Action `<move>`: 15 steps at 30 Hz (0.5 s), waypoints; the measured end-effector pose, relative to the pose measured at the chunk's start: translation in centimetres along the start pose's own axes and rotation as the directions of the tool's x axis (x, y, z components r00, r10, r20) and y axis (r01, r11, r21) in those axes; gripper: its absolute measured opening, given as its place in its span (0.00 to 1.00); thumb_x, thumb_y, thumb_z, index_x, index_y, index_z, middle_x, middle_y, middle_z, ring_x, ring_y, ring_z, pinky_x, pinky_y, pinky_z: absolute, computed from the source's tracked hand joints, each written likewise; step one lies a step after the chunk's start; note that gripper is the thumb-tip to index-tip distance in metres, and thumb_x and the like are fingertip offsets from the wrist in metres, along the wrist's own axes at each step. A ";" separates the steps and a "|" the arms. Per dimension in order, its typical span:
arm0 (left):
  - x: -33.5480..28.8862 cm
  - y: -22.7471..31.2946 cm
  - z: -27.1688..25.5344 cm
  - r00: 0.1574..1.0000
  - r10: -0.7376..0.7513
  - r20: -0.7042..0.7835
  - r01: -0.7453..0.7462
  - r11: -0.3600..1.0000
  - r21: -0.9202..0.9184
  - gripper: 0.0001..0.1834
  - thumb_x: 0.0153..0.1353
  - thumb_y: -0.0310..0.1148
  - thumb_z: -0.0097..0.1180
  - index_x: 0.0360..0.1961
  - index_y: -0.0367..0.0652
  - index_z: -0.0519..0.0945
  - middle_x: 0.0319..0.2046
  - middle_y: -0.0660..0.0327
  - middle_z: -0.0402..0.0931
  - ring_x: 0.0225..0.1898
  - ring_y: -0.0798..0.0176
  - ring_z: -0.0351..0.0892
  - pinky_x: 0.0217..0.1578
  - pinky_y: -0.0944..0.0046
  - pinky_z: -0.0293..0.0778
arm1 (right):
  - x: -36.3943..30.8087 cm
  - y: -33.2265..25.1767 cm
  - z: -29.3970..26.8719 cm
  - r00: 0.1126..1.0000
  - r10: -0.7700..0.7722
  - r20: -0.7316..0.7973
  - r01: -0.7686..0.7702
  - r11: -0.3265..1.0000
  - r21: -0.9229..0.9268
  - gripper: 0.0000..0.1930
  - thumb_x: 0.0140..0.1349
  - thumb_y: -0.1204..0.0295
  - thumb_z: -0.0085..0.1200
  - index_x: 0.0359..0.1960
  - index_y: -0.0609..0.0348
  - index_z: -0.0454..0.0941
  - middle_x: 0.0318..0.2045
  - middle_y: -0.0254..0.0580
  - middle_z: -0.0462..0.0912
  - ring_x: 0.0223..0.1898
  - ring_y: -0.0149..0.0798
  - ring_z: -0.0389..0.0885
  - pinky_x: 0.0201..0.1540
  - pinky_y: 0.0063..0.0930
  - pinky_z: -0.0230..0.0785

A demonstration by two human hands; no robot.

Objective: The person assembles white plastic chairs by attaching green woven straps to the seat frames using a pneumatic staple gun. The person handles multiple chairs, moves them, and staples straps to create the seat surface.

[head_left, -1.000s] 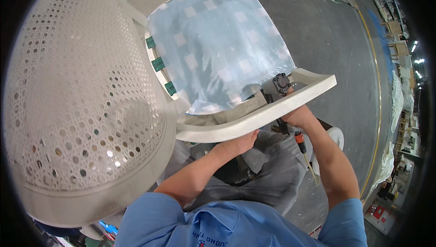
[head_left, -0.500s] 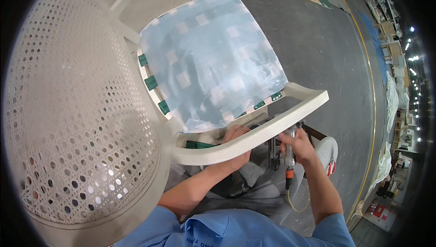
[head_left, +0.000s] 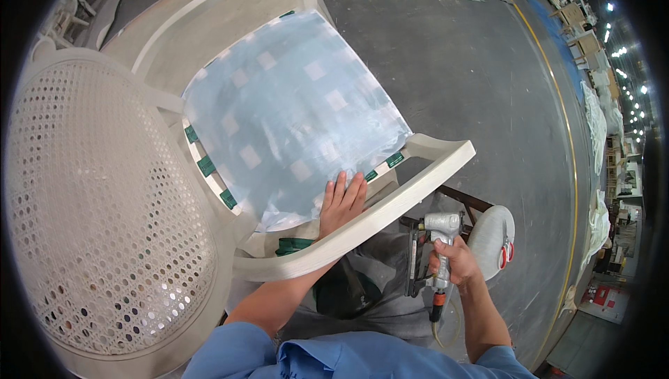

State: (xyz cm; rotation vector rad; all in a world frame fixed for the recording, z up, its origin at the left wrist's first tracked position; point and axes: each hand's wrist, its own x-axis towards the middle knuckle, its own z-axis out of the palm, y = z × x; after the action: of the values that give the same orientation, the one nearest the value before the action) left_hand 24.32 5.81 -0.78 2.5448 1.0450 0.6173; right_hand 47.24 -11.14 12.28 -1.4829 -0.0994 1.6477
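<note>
Slid the left hand (head_left: 342, 206) up from the gap by the armrest (head_left: 397, 208) onto the near edge of the chair seat (head_left: 293, 114), now laying it flat there with grip unclosed, fingers slightly apart! Swung the pneumatic stapler (head_left: 442, 224) out, too, holding it just beyond the armrest's outer edge, clamped in the grip of the right hand (head_left: 456, 260).

A chair seat (head_left: 293, 114) wears pale-blue sheeting with whitish squares; the silver staple gun (head_left: 440, 223) is nose-left, nearer and right of that seat.
</note>
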 end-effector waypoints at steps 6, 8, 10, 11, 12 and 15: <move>5.4 1.5 0.0 0.993 -0.116 -0.013 0.113 0.988 -0.109 0.36 0.61 0.45 0.56 0.67 0.38 0.69 0.72 0.52 0.60 0.73 0.39 0.56 0.72 0.35 0.48 | 0.7 1.1 -1.7 0.993 -0.012 0.118 -0.014 0.976 0.217 0.25 0.65 0.65 0.63 0.61 0.56 0.70 0.49 0.47 0.80 0.24 0.32 0.73 0.24 0.29 0.70; 7.6 2.2 1.1 0.989 -0.139 -0.049 0.135 0.988 -0.077 0.35 0.61 0.43 0.57 0.67 0.39 0.70 0.71 0.52 0.61 0.73 0.38 0.56 0.72 0.36 0.46 | 0.9 1.0 -1.9 0.990 -0.018 0.140 -0.017 0.970 0.243 0.26 0.64 0.65 0.64 0.60 0.60 0.71 0.49 0.47 0.81 0.24 0.32 0.74 0.25 0.30 0.71; 9.3 3.0 2.6 0.993 -0.099 -0.069 0.093 0.992 -0.081 0.32 0.62 0.40 0.57 0.66 0.40 0.71 0.70 0.52 0.64 0.73 0.38 0.57 0.73 0.37 0.43 | 1.0 1.0 -2.1 0.987 -0.022 0.157 -0.020 0.965 0.263 0.27 0.64 0.65 0.64 0.61 0.62 0.71 0.49 0.47 0.81 0.24 0.31 0.74 0.25 0.30 0.71; 9.6 3.5 3.1 0.996 -0.056 -0.070 0.054 0.998 -0.041 0.33 0.62 0.41 0.57 0.67 0.39 0.70 0.70 0.51 0.63 0.73 0.38 0.56 0.72 0.37 0.46 | 1.0 1.0 -2.2 0.986 -0.022 0.164 -0.024 0.963 0.269 0.27 0.64 0.65 0.64 0.61 0.62 0.70 0.49 0.47 0.81 0.24 0.31 0.74 0.26 0.29 0.71; 9.8 3.9 3.5 0.997 -0.016 -0.071 0.016 1.000 0.000 0.34 0.62 0.42 0.57 0.67 0.39 0.69 0.71 0.50 0.62 0.73 0.38 0.56 0.72 0.37 0.48 | 1.1 1.0 -2.4 0.985 -0.021 0.174 -0.027 0.961 0.274 0.27 0.64 0.65 0.64 0.61 0.62 0.70 0.49 0.47 0.81 0.24 0.31 0.74 0.26 0.29 0.71; 9.6 3.4 4.4 0.991 0.130 -0.038 -0.134 0.985 -0.110 0.33 0.61 0.40 0.56 0.67 0.40 0.70 0.71 0.48 0.60 0.74 0.39 0.55 0.72 0.38 0.51 | 1.3 1.1 -2.8 0.978 -0.020 0.208 -0.044 0.953 0.299 0.28 0.64 0.65 0.64 0.62 0.62 0.69 0.49 0.47 0.81 0.24 0.31 0.73 0.25 0.29 0.70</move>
State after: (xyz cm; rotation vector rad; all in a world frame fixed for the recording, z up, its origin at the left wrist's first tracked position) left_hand 34.61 9.89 -0.43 2.5277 0.8309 0.7315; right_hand 49.12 -12.31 9.91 -1.0797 0.0459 1.7383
